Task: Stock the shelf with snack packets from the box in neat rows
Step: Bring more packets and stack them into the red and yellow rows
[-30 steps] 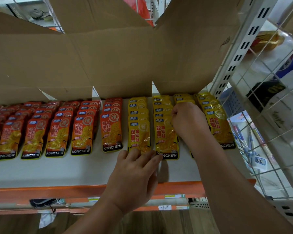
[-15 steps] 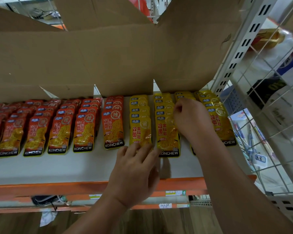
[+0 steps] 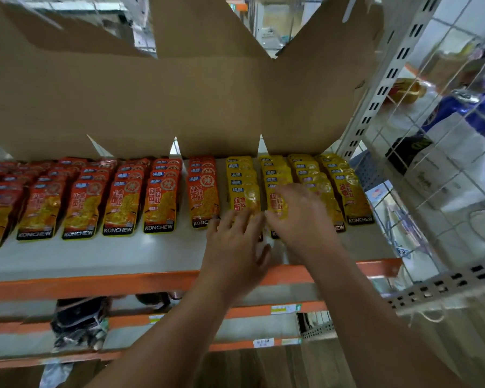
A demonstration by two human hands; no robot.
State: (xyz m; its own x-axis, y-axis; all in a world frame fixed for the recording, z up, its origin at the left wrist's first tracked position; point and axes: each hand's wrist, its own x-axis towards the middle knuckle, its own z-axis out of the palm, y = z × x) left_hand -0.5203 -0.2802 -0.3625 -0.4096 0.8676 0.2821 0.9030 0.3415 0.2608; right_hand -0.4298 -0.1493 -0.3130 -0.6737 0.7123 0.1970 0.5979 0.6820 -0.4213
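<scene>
Yellow snack packets [image 3: 244, 200] fill four rows at the right end of the shelf [image 3: 95, 256], with red packets [image 3: 121, 203] in the rows to their left. I see the left hand [image 3: 235, 247] flat, fingers straight, touching the lower edge of the first yellow row's front packet. The right hand [image 3: 303, 219] lies over the next row's front packet; blur hides whether it pinches. The cardboard box [image 3: 179, 102] stands behind, contents hidden.

right hand [image 3: 300, 217] has pulled forward from mid third yellow row, now on the front packets of rows two and three, nearer the shelf [image 3: 123, 256] front edge. left hand [image 3: 235, 247] slid up onto the first row's front yellow packet [image 3: 244, 200]. The hands now almost touch.
</scene>
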